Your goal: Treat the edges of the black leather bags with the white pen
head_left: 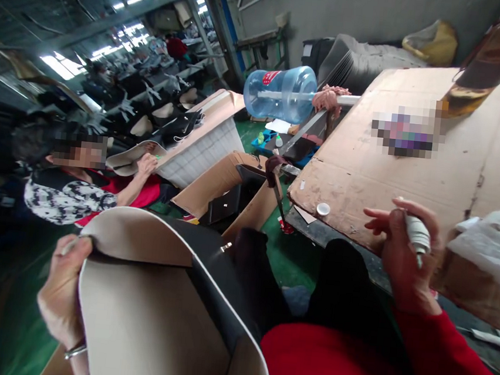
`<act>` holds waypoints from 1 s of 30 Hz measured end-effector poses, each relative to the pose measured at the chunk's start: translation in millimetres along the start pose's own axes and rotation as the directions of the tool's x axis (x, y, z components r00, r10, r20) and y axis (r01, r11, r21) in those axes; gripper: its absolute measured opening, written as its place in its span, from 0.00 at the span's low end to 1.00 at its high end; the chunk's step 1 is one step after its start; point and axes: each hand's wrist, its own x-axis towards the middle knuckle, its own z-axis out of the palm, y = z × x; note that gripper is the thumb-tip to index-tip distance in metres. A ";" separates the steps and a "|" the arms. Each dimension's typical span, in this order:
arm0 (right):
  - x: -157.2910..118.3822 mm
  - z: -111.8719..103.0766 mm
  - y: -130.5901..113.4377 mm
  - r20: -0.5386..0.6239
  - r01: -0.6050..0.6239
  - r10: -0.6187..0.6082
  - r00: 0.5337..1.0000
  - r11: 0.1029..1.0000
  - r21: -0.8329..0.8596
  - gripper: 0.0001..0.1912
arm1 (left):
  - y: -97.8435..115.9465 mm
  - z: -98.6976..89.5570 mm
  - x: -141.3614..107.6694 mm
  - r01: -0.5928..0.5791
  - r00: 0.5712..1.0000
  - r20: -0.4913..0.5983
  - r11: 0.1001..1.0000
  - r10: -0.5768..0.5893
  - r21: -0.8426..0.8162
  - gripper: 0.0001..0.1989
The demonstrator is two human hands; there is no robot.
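Observation:
My left hand is closed on the far-left rim of a large black bag with a beige inside and a white edge. The bag lies open across my lap, and a small metal clasp shows on its black side. Something white shows at my left fingertips, too small to make out. Above the front edge of the cardboard-covered table, my right hand holds a small white bottle with a narrow tip pointing down toward my wrist. Its index finger is stretched out to the left. A round white cap lies near the table corner.
The cardboard-covered table bears a tall bottle and a plastic bag. Beyond my knees stands an open cardboard box. A blue water jug lies sideways by a metal bar. At left, a co-worker handles a similar piece.

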 end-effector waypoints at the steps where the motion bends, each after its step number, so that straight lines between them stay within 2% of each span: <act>1: -1.3 0.7 -1.1 -0.005 0.026 -0.027 1.000 0.999 -0.023 0.11 | -2.9 -1.0 -6.7 -0.040 0.989 -0.139 0.999 0.043 0.022 0.10; 2: -3.1 1.2 -2.3 -0.010 0.057 -0.058 0.998 0.997 -0.043 0.10 | -8.8 0.7 -13.5 -0.079 0.960 -0.268 0.996 0.086 0.035 0.10; 3: -5.6 1.5 -3.6 -0.009 0.084 -0.085 0.996 0.995 -0.061 0.10 | -17.4 4.2 -19.6 -0.109 0.929 -0.353 0.993 0.114 0.034 0.10; 4: -8.8 1.8 -5.2 -0.004 0.111 -0.112 0.994 0.991 -0.076 0.10 | -28.4 8.4 -24.4 -0.126 0.916 -0.382 0.992 0.120 0.008 0.11; 6: -17.2 2.9 -9.8 0.041 0.161 -0.158 0.987 0.983 -0.090 0.10 | -54.7 15.3 -29.3 -0.186 0.917 -0.370 0.981 0.150 -0.064 0.11; 8: -27.5 6.3 -16.3 0.176 0.200 -0.182 0.967 0.976 -0.087 0.09 | -80.9 16.5 -27.8 -0.230 0.919 -0.350 0.967 0.180 -0.106 0.11; 10: -38.6 13.7 -22.5 0.391 0.237 -0.189 0.901 0.968 -0.079 0.07 | -101.0 12.1 -22.4 -0.236 0.922 -0.342 0.963 0.180 -0.129 0.11; 12: -48.9 24.6 -25.8 0.588 0.263 -0.171 0.791 0.962 -0.074 0.04 | -112.8 5.5 -16.9 -0.221 0.933 -0.317 0.966 0.168 -0.138 0.12; 14: -57.6 36.6 -26.1 0.693 0.266 -0.145 0.706 0.961 -0.070 0.05 | -117.9 0.6 -14.0 -0.224 0.939 -0.293 0.966 0.180 -0.126 0.12; 17: -67.5 50.9 -25.8 0.771 0.278 -0.117 0.626 0.957 -0.080 0.07 | -119.0 -0.4 -16.6 -0.233 0.941 -0.269 0.969 0.205 -0.078 0.13; 23: -81.5 65.8 -36.1 0.889 0.440 -0.070 0.453 0.885 -0.154 0.10 | -114.8 8.4 -28.8 -0.208 0.938 -0.295 0.977 0.183 -0.054 0.13; 26: -89.3 73.0 -42.6 0.915 0.451 0.009 0.403 0.868 -0.207 0.12 | -114.1 9.2 -30.7 -0.184 0.947 -0.277 0.982 0.165 -0.044 0.13; 30: -101.6 81.0 -48.9 0.923 0.435 0.095 0.373 0.861 -0.265 0.19 | -118.4 4.9 -32.1 -0.160 0.959 -0.242 0.987 0.149 -0.028 0.14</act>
